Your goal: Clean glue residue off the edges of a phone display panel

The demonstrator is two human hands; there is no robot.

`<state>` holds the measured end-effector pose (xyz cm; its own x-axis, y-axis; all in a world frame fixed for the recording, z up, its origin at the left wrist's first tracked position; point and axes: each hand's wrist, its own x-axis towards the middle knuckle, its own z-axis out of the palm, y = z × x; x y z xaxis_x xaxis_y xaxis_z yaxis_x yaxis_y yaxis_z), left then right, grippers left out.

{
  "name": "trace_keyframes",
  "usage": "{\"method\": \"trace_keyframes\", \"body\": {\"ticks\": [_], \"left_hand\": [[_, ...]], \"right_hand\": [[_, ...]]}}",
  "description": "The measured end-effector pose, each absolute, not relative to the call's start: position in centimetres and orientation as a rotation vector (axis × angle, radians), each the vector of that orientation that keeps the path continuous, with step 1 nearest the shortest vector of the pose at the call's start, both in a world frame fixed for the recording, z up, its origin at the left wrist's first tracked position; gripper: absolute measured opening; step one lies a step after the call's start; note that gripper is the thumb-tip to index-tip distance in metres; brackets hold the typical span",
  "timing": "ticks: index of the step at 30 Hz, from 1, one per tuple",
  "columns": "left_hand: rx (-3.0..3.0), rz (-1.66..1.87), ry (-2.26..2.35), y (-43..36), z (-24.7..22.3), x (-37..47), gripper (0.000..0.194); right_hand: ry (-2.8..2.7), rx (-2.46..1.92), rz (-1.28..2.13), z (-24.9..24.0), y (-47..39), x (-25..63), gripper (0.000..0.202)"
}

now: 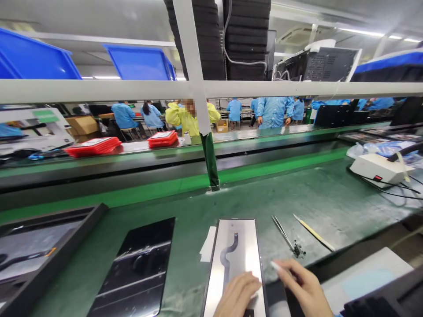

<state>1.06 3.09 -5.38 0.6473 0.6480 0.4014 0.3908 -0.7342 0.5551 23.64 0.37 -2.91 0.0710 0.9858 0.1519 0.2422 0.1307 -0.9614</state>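
though bright, panel (246,251) partly invisible under left hand (238,293)

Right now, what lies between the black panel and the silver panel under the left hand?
In the head view: a white paper slip at the left edge of the silver panel, then green tabletop across to the black panel.

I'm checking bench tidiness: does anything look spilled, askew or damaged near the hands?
Yes: a small loose heap of dark scraps lies on the green bench top, at the near end of the tweezers, just beyond the right hand. It looks like uncollected litter, though its material is unclear.
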Motion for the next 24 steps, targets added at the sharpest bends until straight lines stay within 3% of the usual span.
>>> {"method": "trace_keyframes", "body": {"ticks": [5,8,19,24], "left_hand": [[2.964,0.888,0.97,5.3,-5.5,2.6,0.037],[3.014,0.91,1.069,5.5,-5.2,3.8,0.035],[3.097,0.891,0.995,6.1,-4.8,3.5,0.033],[3.176,0.921,0.847,6.8,-5.0,3.2,0.037]], "right_hand": [[-1.628,-1.433,0.047,-3.2,4.2,22.4,0.037],[-1.696,-1.425,-0.197,-4.3,4.9,21.9,0.036],[-1.685,-1.433,-0.251,-4.4,5.2,21.5,0.029],[-1.75,-1.49,-0.062,-3.2,3.5,22.2,0.028]]}}
